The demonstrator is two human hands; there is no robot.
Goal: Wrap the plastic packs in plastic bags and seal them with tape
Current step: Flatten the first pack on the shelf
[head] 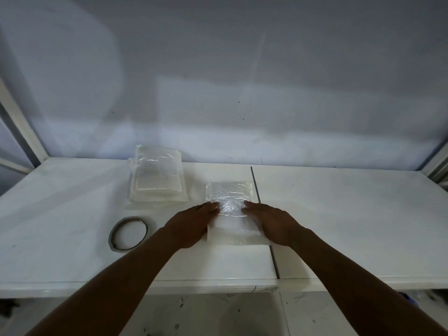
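Note:
A white plastic pack inside a clear plastic bag lies flat on the white table, just left of the table's dark seam. My left hand lies flat on the pack's left side, fingers straight and pointing inward. Pressing on the right side is my right hand, fingers also straight. The fingertips of both hands nearly meet over the crinkled film. A roll of clear tape lies flat on the table, left of my left hand.
A stack of clear bags and packs sits at the back of the table, left of centre. A grey wall rises right behind the table. A metal frame post stands at the far left. The table's front edge is near my elbows.

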